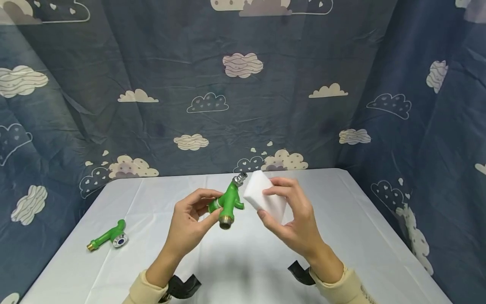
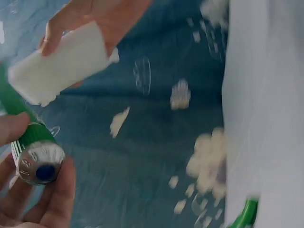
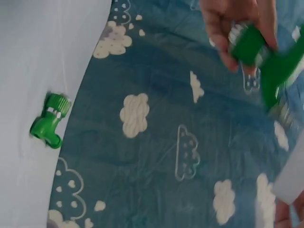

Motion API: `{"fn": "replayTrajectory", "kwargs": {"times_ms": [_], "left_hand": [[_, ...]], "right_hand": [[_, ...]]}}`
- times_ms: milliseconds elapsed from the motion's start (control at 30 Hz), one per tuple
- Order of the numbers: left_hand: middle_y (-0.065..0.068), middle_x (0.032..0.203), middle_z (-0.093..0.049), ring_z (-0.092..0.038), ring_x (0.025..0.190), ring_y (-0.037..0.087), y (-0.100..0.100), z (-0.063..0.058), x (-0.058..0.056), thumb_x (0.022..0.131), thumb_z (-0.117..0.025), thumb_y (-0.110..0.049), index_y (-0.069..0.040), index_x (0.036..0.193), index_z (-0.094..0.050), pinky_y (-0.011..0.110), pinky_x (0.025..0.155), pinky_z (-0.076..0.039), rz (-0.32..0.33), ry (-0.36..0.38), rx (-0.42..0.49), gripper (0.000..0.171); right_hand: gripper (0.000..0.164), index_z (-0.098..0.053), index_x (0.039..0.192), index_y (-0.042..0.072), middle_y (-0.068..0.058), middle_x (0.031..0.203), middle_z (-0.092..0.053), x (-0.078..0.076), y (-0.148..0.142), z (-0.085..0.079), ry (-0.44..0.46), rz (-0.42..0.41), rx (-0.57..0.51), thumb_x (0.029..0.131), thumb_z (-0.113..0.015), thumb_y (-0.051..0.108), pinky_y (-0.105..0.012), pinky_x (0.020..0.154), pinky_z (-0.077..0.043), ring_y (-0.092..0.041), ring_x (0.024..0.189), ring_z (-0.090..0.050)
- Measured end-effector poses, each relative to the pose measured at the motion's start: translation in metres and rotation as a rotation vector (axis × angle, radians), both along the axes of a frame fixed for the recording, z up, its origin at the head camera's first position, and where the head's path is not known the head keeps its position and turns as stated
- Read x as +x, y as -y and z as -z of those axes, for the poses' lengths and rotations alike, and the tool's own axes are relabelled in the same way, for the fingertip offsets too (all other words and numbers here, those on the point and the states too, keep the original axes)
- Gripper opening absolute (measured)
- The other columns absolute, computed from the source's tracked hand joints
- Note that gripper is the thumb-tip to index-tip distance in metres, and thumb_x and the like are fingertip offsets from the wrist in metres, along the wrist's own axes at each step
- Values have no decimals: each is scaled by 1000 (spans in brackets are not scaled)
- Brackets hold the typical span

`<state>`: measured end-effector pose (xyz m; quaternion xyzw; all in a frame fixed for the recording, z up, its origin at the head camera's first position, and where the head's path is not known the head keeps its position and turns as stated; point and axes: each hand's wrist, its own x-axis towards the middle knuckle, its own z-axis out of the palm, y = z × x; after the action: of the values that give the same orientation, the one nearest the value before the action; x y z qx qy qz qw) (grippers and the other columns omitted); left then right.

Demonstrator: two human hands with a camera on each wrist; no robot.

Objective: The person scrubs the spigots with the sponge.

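My left hand (image 1: 190,223) grips a green tap (image 1: 229,202) by its handle end, thumb on the near side. The tap's silver spout end points up and away, and its brass threaded end faces me. In the left wrist view, a silver cap with a blue dot (image 2: 45,172) shows between the fingers. My right hand (image 1: 300,215) pinches a white sponge block (image 1: 262,192) between thumb and fingers, just right of the tap's upper end. A second green tap (image 1: 110,235) lies on the table to the left, also seen in the right wrist view.
A white cloth covers the table (image 1: 159,278). Dark blue curtains (image 1: 171,63) with cloud prints stand behind it and along both sides. Black straps (image 1: 301,273) hang at both wrists beside the cream sleeves (image 1: 341,287).
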<state>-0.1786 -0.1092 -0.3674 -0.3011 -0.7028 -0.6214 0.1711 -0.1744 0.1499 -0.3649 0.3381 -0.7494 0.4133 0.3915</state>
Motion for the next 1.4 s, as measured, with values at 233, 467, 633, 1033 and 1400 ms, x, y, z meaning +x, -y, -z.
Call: {"fn": "replayTrajectory", "kwargs": {"times_ms": [233, 467, 633, 1033, 1400], "left_hand": [[1, 120, -74, -79, 104, 16, -18, 7, 6, 102, -69, -2, 2, 134, -65, 33, 85, -68, 382, 441, 219, 33], [1, 116, -74, -80, 92, 17, -14, 10, 7, 103, -64, -3, -16, 126, -72, 26, 70, -64, 385, 519, 268, 28], [0, 116, -72, -71, 94, 13, -6, 11, 2, 101, -69, -1, -16, 120, -78, 24, 67, -61, 357, 448, 189, 27], [9, 114, -77, -73, 101, 12, -1, -4, 6, 80, -90, 4, -13, 112, -75, 26, 81, -63, 4, 41, -136, 39], [7, 107, -82, -73, 91, 9, 24, 2, -19, 78, -94, 0, -13, 103, -79, 22, 77, -59, -172, -82, -147, 32]], "right_hand": [[33, -72, 120, 10, -22, 132, -63, 6, 15, 4, -223, 51, 88, 106, -64, 39, -40, 81, -59, -37, 116, -62], [29, -74, 120, 11, -19, 132, -66, -15, -1, 11, -95, 152, 44, 94, -77, 24, -46, 81, -57, -36, 116, -65], [37, -72, 121, 9, -15, 132, -67, -22, -14, 9, 78, 155, -64, 85, -82, 9, -35, 76, -60, -28, 118, -66], [44, -75, 122, 21, -8, 135, -65, -3, -5, 1, 146, -217, 166, 83, -87, 6, -37, 95, -61, -26, 124, -63], [38, -75, 119, 12, -15, 135, -65, -42, -27, 24, 167, 142, 53, 84, -88, 7, -51, 77, -65, -35, 123, -64]]}}
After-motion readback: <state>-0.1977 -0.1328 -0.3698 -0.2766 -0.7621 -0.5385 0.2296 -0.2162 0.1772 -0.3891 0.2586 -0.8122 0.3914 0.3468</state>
